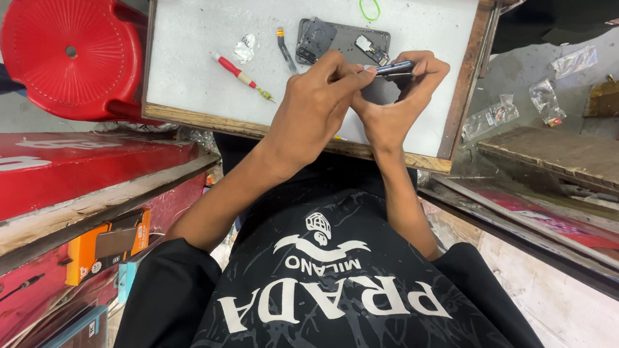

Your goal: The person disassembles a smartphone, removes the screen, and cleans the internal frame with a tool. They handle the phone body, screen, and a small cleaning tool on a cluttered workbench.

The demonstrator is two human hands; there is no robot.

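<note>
While held at the near edge of the work: both hands pinched together on one small dark part, above the desk.

Left grip (pixel 316 96): closed, fingertips pressing on the near end of the small dark flat part (pixel 395 69); thumb and forefinger bent onto it.

Right grip (pixel 405 93): closed on the same part, cradling it from the right side and from below.

Held part: lifted clear of the desk (pixel 188 29), just in front of the opened phone body; too small to tell exactly what kind of piece.

Opened phone body (pixel 343 43): lying flat just beyond the hands, back cover off, dark inner boards bare; judged partly stripped already.

Loose strip (pixel 285 50): short flex-like piece lying free, left of the phone body.

Red-handled screwdriver (pixel 240 75): set down further left, untouched, tip pointing toward the hands.

Small clear bag (pixel 245 47): lying above the screwdriver, contents too small to read.

Green ring (pixel 369 7): lying at the far side of the desk, well apart from the hands.

Progress, as a judgement: opening done, some pieces out, one in hand; phone body far from closed up, so much left.

Off the desk: red stool (pixel 70 48) at left.
</note>
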